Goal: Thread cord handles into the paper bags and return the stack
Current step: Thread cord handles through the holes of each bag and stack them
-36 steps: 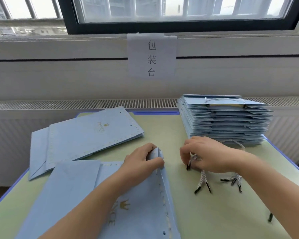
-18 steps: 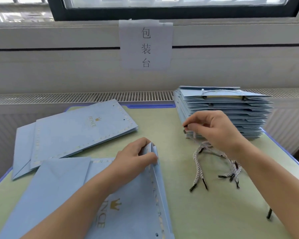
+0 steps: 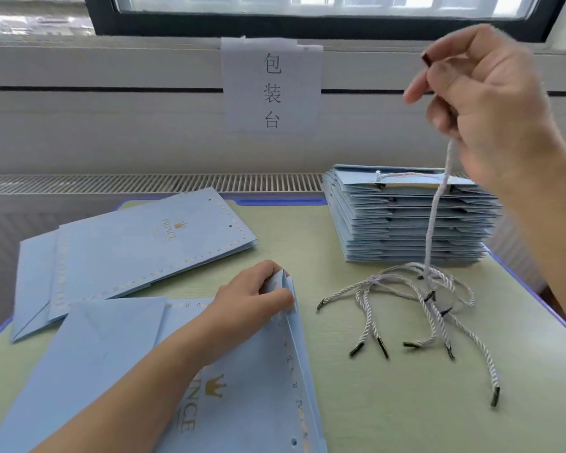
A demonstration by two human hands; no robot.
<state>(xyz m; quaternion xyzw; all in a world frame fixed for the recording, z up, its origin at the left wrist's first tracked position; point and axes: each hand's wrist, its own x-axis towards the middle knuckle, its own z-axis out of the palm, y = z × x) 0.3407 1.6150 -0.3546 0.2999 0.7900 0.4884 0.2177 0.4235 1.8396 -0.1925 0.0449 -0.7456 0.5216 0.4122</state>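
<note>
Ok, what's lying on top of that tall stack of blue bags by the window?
A white cord handle lies across the top of the stack of bags, already threaded into the top bag. The raised right hand and its arm cover the stack's right end.

The near paper bag (image 3: 242,403) runs off the bottom edge, and the left forearm (image 3: 138,387) lying across it covers part of its printed wording. The left hand (image 3: 252,299) hides the far corner of the bag's mouth where it grips. The right hand (image 3: 484,103) conceals most of the upper end of the held cord (image 3: 435,217); only a dark tip shows above the fingers. The right forearm hides the right end of the stack of bags (image 3: 406,220). In the loose cords (image 3: 415,299), individual strands cannot be separated where they cross.
</note>
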